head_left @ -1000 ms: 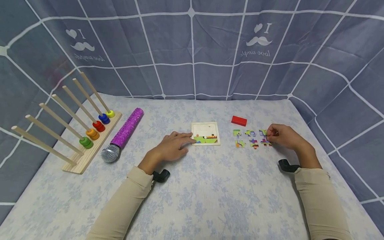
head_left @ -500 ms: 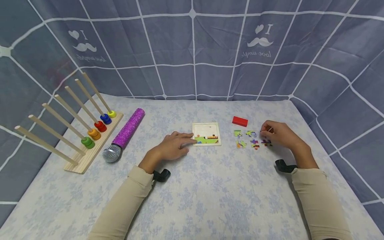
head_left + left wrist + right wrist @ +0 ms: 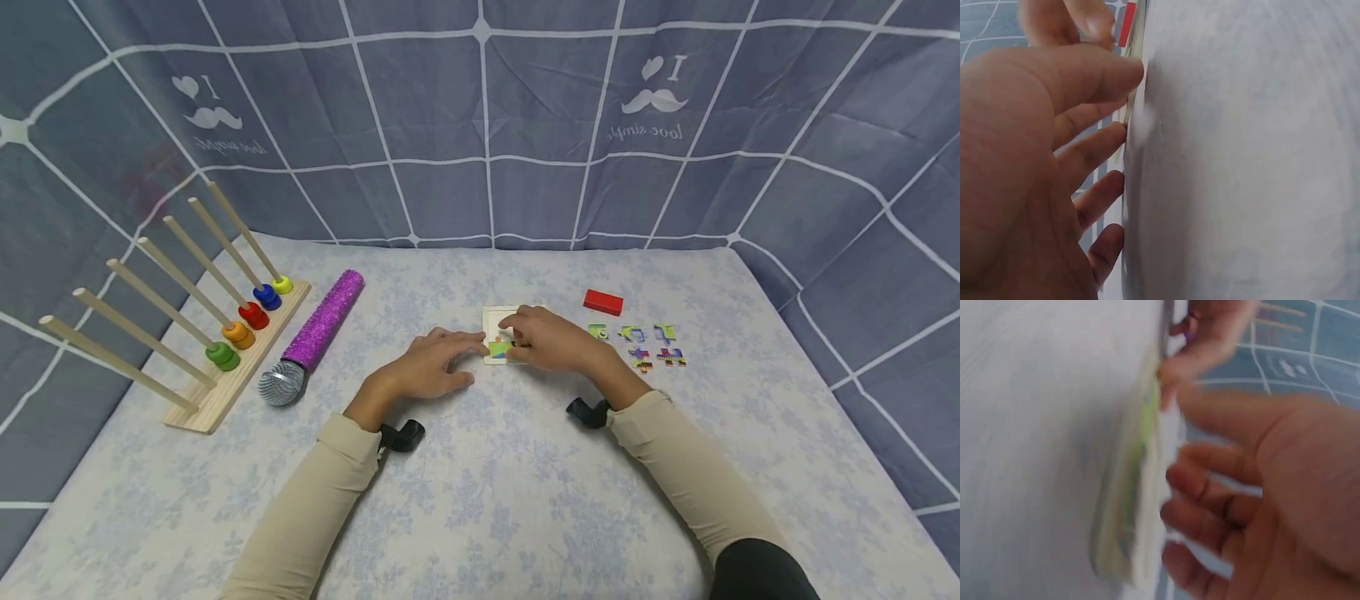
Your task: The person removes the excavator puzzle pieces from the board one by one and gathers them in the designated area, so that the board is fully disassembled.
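A small square wooden puzzle tray (image 3: 492,316) lies mid-table, its lower part filled with green printed pieces. My left hand (image 3: 420,371) lies flat, its straight fingertips touching the tray's left edge. Over the right part of the tray is my right hand (image 3: 551,340), thumb and index finger apart and bent downward. Whether a piece sits between them is not clear, as the right wrist view is blurred. To the right lie several loose jigsaw pieces (image 3: 664,333) in two rows; my right hand and wrist cover the lower-left spot.
A red block (image 3: 603,302) rests behind the loose pieces. On the left lie a purple glittery microphone (image 3: 322,321) and a wooden peg stand (image 3: 202,404) with coloured rings. A grid-patterned curtain (image 3: 442,200) surrounds the table's back and sides.
My right hand has moved left from the loose pieces to above the puzzle tray. The left hand stays at the tray's edge.
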The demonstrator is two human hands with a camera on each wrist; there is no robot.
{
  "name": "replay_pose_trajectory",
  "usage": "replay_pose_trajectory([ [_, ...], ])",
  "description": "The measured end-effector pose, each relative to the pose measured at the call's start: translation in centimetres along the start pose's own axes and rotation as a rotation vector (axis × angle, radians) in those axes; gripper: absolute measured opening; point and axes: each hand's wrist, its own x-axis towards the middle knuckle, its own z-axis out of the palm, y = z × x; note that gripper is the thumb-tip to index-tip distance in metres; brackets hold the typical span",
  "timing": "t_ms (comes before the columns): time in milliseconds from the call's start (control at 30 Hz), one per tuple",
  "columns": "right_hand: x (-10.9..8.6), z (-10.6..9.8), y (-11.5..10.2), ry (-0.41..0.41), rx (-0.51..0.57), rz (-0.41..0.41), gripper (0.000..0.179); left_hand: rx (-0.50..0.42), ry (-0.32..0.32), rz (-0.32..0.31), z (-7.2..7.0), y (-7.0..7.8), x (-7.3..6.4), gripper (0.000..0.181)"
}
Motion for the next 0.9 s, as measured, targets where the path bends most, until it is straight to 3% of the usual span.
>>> replay_pose_trajectory([
  [167, 1.3, 0.8, -0.3, -0.014, -0.091, 0.034, 0.028, -0.001, 0.004, 0.000, 0.1, 0.2, 0.3, 0.040],
  [433, 2.0, 1.0, 1.0, -0.039, 0.063, 0.035, 0.026, 0.011, 0.011, -0.040, -0.1, 0.4, 0.2, 0.044],
  [633, 2.0, 1.3, 1.3, -0.013, 0.240, -0.056, 0.025, -0.020, 0.027, -0.042, 0.1, 0.2, -0.1, 0.049],
  [900, 1.0, -0.4, 0.7, 0.091, 0.258, -0.105, 0.013, -0.008, 0.020, -0.056, 0.1, 0.4, -0.2, 0.052],
])
